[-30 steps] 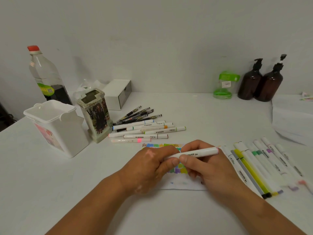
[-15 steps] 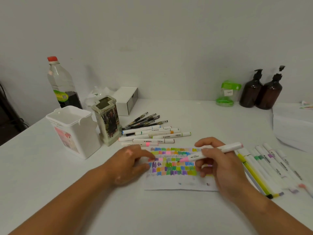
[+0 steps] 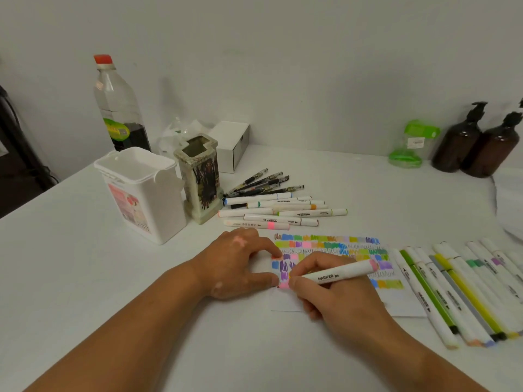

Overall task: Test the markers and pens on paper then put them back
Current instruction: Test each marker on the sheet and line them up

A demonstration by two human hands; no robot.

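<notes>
White worktop [image 3: 85, 278] filled my feed. At the far left a clear bottle [image 3: 119, 108] with a red cap stood by the wall, with dark liquid low in it. Just in front of it sat an open white tub [image 3: 147, 199]. Close against the tub's right side a worn square pen holder [image 3: 201, 179] stood upright, and a small white box [image 3: 233, 145] sat behind it. Right of the holder a fan of black pens [image 3: 263, 183] lay flat, and nearer to me a cluster of capped markers [image 3: 283, 210] lay roughly parallel.

Below those, the left hand [image 3: 237, 267] rested on the worktop with its fingers [image 3: 278, 254] spread apart. Its forefinger and thumb tips pressed down on the left edge of the paper [image 3: 325, 239]. The sheet lay flat, its upper part covered with rows of coloured swatches.

The right hand [image 3: 334, 301] was over the paper's lower left, its fingers clamped round a white marker [image 3: 339, 273] near the writing end. The barrel slanted up to the right and had a pink band at its free end. The tip was hidden behind the fingertips, beside a pink patch, so I could not tell whether it touched.

Right of the sheet a row of markers [image 3: 452, 290] lay side by side. Farther back stood a green container [image 3: 410, 148] and two brown pump bottles [image 3: 475, 145].
</notes>
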